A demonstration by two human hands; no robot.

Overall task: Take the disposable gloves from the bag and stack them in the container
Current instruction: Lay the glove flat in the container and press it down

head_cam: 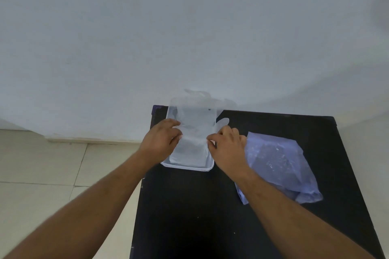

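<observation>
Counter black w/ white specks, gloves translucent white, container clear-white, bag pale blue-lilac, floor beige tile.

Bare room: tiled floor, plain wall.

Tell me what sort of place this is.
Probably a plain indoor room, maybe a home or a workroom: a bare white wall, a pale tiled floor, and a small black table pushed against the wall.

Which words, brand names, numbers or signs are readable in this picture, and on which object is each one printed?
None can be read.
Bag: bluish plastic, no print visible.
Gloves and container: clear, unmarked; one small dark dot on the upper glove, not a letter.
Black table: only tiny white specks.
</observation>
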